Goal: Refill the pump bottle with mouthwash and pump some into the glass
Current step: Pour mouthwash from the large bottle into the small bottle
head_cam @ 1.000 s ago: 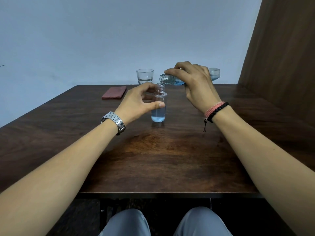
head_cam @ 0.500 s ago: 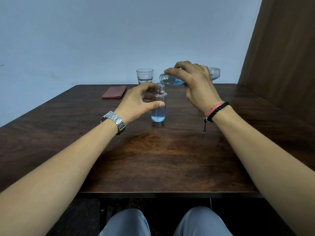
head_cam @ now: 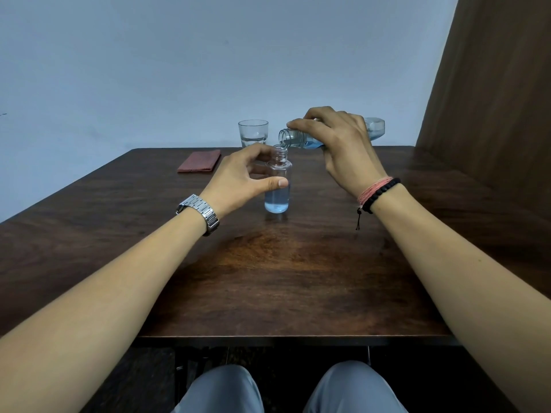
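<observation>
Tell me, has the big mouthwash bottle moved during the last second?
No. The mouthwash bottle keeps its place: mouth just right of the glass.

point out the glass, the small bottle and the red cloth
glass [head_cam: 253, 133], head view, on its front wall
small bottle [head_cam: 277, 201], head view, on its lower body
red cloth [head_cam: 199, 161], head view, on its top face

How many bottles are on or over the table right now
2: a small bottle standing mid-table, held by the left hand, and a larger bottle tipped above it in the right hand.
</observation>
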